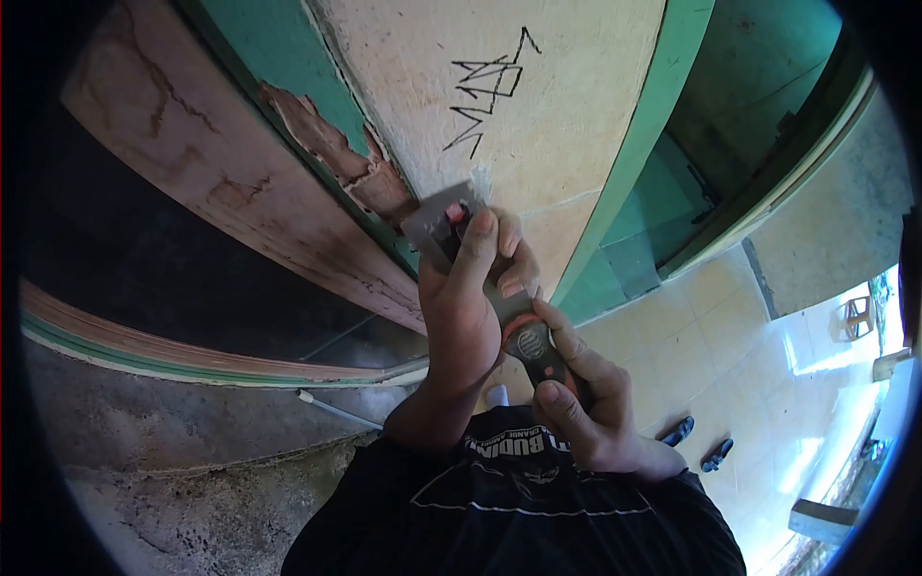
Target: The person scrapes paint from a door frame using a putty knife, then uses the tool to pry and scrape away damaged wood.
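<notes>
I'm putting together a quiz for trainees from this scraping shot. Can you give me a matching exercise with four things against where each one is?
Things
1. left hand
2. right hand
3. black scribble
4. sandals

Places
A. on the pale tiled floor
B. wrapped around the scraper's red and black handle
C. pressed on the metal blade
D. on the cream wall, above the blade

Pairs: 1-C, 2-B, 3-D, 4-A
</notes>
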A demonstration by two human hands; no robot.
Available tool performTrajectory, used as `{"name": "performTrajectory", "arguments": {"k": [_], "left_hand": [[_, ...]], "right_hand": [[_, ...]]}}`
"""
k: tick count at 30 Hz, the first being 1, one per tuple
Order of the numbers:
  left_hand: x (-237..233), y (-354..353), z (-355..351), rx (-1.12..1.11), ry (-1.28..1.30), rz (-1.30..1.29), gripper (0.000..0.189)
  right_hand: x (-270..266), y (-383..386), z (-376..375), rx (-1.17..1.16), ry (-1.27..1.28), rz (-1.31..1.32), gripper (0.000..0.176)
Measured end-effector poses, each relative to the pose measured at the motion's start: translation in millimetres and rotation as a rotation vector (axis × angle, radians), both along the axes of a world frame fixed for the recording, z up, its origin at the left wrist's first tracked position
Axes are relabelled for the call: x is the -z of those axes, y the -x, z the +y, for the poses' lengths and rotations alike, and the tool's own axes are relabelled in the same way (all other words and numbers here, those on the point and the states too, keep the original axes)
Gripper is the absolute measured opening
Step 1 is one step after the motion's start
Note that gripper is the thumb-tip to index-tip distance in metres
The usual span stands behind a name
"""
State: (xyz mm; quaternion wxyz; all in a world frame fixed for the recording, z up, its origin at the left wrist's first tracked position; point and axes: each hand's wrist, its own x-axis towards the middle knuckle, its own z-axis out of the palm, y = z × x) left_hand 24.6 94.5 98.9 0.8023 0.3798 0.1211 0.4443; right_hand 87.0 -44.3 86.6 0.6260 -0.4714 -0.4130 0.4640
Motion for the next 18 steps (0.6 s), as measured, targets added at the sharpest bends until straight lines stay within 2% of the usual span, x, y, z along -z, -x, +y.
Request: {"name": "performTrajectory", "arguments": {"k": [3, 5, 6, 7, 9, 15, 18], "left_hand": [[-1.1, -3.8, -1.1, -0.084, 0.036, 0.02, 0.025], [-0.9, -0.6, 1.2, -0.037, -0.052, 0.015, 0.024], [-2.6, 3.3, 3.6, 0.095, 0.027, -0.01, 0.023], [-2.3, 1.9, 0.9, 0.092, 0.03, -0.009, 0.023], [-4.8, -6.0, -3.4, -0.135, -0.049, 0.078, 0.025], [-8.8, -1.2, -0.9, 0.004, -0.035, 0.069, 0.024], [-3.4, 0.0, -5.0, -0.039, -0.012, 0.051, 0.025]], "right_hand": [[3.4, -0.6, 2.4, 0.01, -0.004, -0.049, 0.056], [4.7, 1.5, 0.0, 0.024, 0.007, -0.079, 0.056], [0.9, 1.0, -0.5, 0.012, 0.022, -0.044, 0.056], [-1.6, 0.3, -0.3, 0.001, 0.028, -0.013, 0.056], [1.8, 2.1, -0.3, 0.012, 0.017, -0.042, 0.056], [-6.8, 1.4, -0.5, 0.014, 0.03, -0.022, 0.057], [-1.5, 2.6, -0.9, 0.013, 0.036, -0.029, 0.057]]}}
